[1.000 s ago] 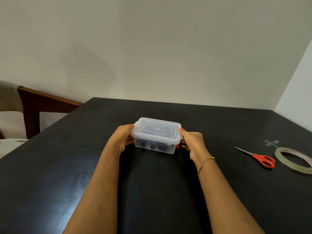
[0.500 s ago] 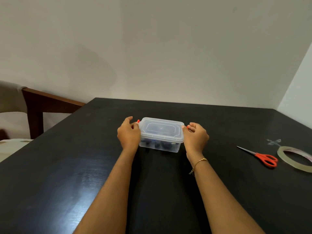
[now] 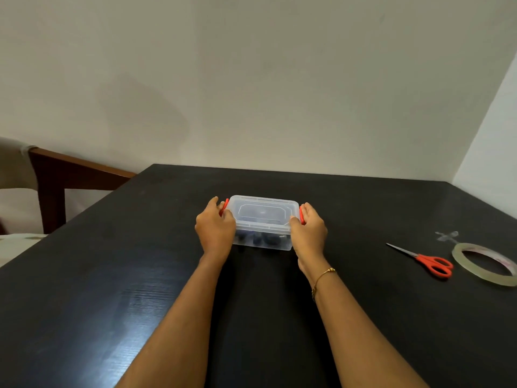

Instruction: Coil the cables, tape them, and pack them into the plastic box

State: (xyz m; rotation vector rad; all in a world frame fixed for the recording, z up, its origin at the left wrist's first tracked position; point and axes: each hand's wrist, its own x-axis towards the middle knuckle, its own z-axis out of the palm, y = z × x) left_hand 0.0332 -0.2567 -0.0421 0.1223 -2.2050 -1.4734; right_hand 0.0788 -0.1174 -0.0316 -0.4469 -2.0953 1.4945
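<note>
A clear plastic box (image 3: 263, 222) with its lid on sits in the middle of the black table (image 3: 112, 275). Dark coiled cables (image 3: 261, 240) show through its front wall. Red latches (image 3: 302, 215) stand at both short ends. My left hand (image 3: 214, 231) presses against the left end, fingers on the left red latch (image 3: 224, 207). On the opposite end, my right hand (image 3: 309, 231) holds the box with fingers on the right latch.
Red-handled scissors (image 3: 425, 261) lie to the right of the box. A roll of clear tape (image 3: 486, 263) rests at the right edge, with a scrap of tape (image 3: 447, 236) behind it. A wooden chair (image 3: 56, 177) stands left of the table.
Both hands shifted from under the box's sides up onto its ends, and the red latches swung up against the lid.
</note>
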